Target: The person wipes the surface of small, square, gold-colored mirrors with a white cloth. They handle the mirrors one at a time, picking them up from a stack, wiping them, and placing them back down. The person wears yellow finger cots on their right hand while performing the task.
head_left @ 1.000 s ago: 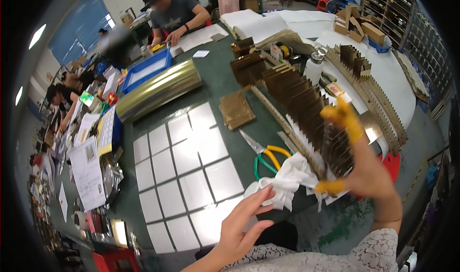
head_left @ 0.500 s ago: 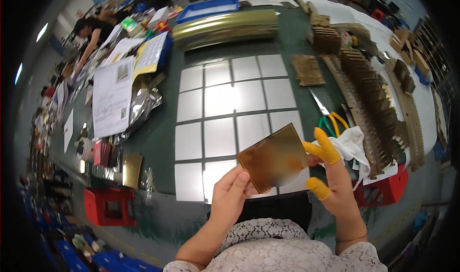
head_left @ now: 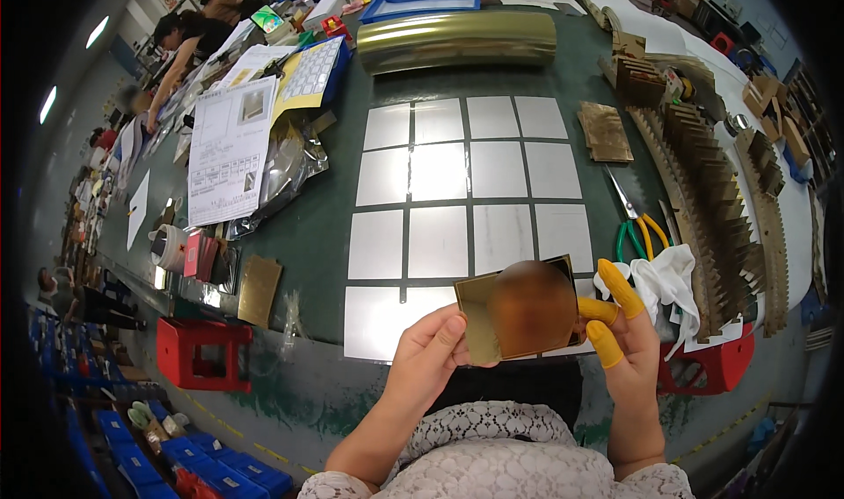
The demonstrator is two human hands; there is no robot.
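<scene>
My left hand (head_left: 429,345) pinches a shiny gold square plate (head_left: 479,323) by its left edge, thumb on the front. Mirror-like, the plate shows a brown, blurred reflection and is held above the near edge of the table. My right hand (head_left: 635,336) wears yellow finger covers on the thumb and two fingers. One covered finger meets the plate's right edge, while the thumb and index finger stay spread; the other fingers are partly hidden. Beneath and beyond lies a grid of silvery square plates (head_left: 440,169) in rows on the green table (head_left: 325,191).
Scissors (head_left: 635,209) with green and yellow handles and a white cloth (head_left: 668,279) lie right, near brown toothed racks (head_left: 703,200). A gold roll (head_left: 457,42) and blue tray (head_left: 418,2) are at the back. Papers (head_left: 230,152) lie left; red stools (head_left: 202,354) flank the table.
The gold plate has turned from a steep tilt to nearly level. My right thumb has come closer to the plate and the index finger. The whole view has shifted a little.
</scene>
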